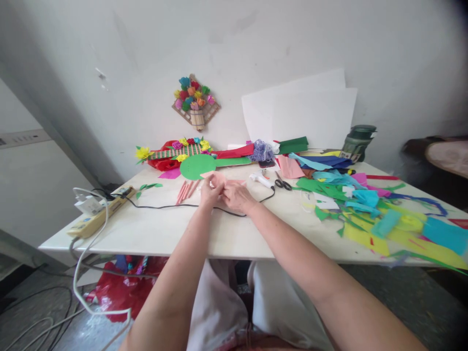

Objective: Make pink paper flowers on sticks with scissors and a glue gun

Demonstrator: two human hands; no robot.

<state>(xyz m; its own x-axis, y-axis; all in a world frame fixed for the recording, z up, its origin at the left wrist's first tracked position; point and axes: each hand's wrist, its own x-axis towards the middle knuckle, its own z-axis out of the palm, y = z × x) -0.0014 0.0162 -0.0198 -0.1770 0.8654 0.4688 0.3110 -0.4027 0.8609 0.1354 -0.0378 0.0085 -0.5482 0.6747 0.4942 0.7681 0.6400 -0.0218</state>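
Head view: both hands meet over the white desk. The left hand and right hand pinch a pink paper between their fingers. Pink rolls lie just left of them, a green disc behind, a glue gun and scissors to the right.

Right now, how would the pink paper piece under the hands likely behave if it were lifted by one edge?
The pink paper piece looks thin and flat, so it would probably droop and feel very light. Both the left hand and right hand rest on it, which suggests it may slide on the smooth white table if pushed. It would likely crease easily.
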